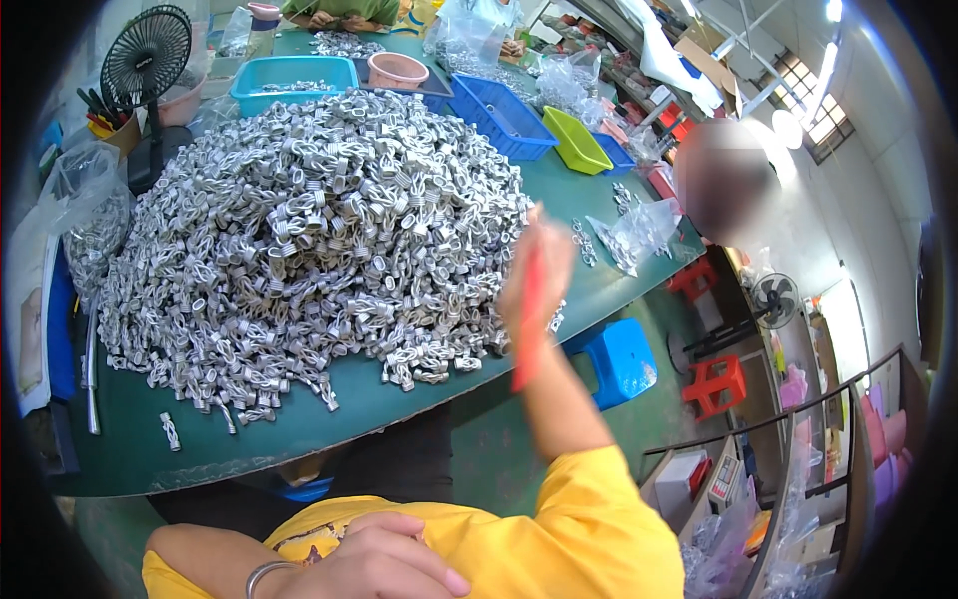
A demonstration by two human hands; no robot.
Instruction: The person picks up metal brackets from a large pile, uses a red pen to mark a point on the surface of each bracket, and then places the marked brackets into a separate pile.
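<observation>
A large heap of small silver metal fittings (319,230), each with a ribbed end and looped wire-like part, covers most of the green table (559,210). My right hand (554,262) is at the heap's right edge, smeared by motion. It is closed on a long, thin red object (529,334) whose kind I cannot make out. My left hand (384,559) lies on my yellow shirt front with its fingers stretched out, and holds nothing that I can see. One loose fitting (171,431) sits apart near the table's front left edge.
Behind the heap stand a turquoise basin (289,72), a pink bowl (397,70), a blue crate (499,115) and a lime-green tray (577,142). A black fan (147,58) is at far left. A blue stool (621,364) stands right of the table; co-workers sit across it.
</observation>
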